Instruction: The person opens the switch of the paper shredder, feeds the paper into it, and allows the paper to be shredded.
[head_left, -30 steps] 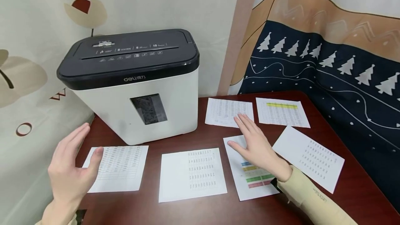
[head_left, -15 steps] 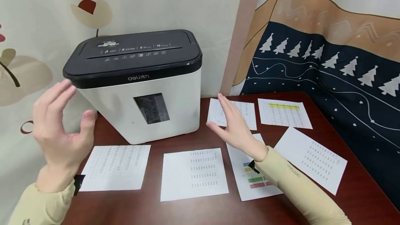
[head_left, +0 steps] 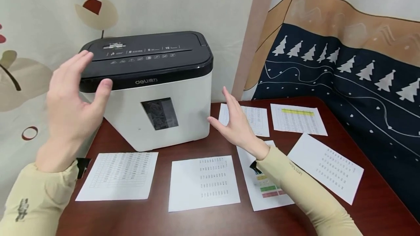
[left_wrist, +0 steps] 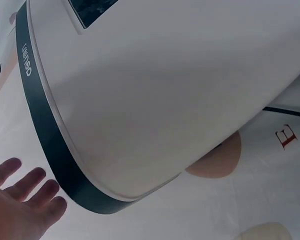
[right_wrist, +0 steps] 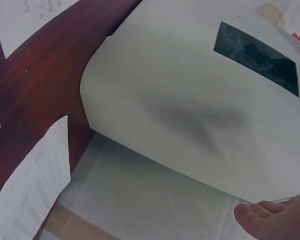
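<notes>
A white paper shredder [head_left: 190, 105] with a black top [head_left: 137, 55] stands at the back left of the table, a dark window [head_left: 159, 114] in its front. My left hand [head_left: 73, 101] is raised at the shredder's front left corner, fingers extended and thumb apart, holding nothing. In the left wrist view that hand's fingertips [left_wrist: 51, 187] come right up to the black rim. On the other side, my right hand [head_left: 234, 123] is held beside the shredder's right wall with fingers straight. The right wrist view shows its fingertips [right_wrist: 245, 212] close to the white body [right_wrist: 155, 90].
Several printed sheets lie about the table: one at the left [head_left: 119, 176], one in the middle [head_left: 205, 183], one with coloured bars [head_left: 269, 199] partly under my right forearm, one with a yellow band [head_left: 298, 119] at the back. Patterned curtains [head_left: 223, 17] hang behind.
My left hand has risen to the shredder's upper left corner, after first drifting left. The right hand has moved left and up from above the sheets to the shredder's right side.
</notes>
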Tool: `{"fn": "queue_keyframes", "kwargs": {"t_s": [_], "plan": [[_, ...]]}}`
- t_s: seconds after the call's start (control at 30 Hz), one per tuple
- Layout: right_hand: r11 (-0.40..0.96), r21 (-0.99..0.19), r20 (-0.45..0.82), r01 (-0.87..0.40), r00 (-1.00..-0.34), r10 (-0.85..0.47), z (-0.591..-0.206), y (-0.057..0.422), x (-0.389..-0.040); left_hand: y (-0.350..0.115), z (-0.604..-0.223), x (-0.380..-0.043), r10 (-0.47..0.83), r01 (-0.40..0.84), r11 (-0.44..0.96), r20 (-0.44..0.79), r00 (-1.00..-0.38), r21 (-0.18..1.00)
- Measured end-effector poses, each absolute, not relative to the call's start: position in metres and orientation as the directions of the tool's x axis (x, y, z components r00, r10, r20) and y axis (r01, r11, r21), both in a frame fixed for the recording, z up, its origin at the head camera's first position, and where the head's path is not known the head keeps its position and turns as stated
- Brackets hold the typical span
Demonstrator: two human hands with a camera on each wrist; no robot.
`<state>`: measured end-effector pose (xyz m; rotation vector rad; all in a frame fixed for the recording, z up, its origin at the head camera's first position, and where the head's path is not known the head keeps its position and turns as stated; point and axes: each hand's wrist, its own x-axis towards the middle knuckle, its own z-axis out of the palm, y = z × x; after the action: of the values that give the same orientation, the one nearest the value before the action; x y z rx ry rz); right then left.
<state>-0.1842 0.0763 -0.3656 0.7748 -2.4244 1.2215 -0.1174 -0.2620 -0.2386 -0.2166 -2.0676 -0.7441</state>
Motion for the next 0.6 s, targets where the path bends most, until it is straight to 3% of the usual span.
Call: {"fn": "queue_keyframes", "kwargs": {"t_s": [0.4, 0.6], "plan": [[0.458, -0.668, 0.497, -0.586, -0.810, -0.311, -0.361, 0.065, -0.192, -0.263, -0.216, -0.135, -0.028, 0.300, 0.860, 0.626, -0.780, 0.413], [0.415, -0.680, 0.513, -0.605, -0.797, -0.320, -0.356, 0.052, -0.198, -0.272, -0.190, -0.156, -0.027, 0.155, 0.907, 0.420, -0.907, 0.391]]}}
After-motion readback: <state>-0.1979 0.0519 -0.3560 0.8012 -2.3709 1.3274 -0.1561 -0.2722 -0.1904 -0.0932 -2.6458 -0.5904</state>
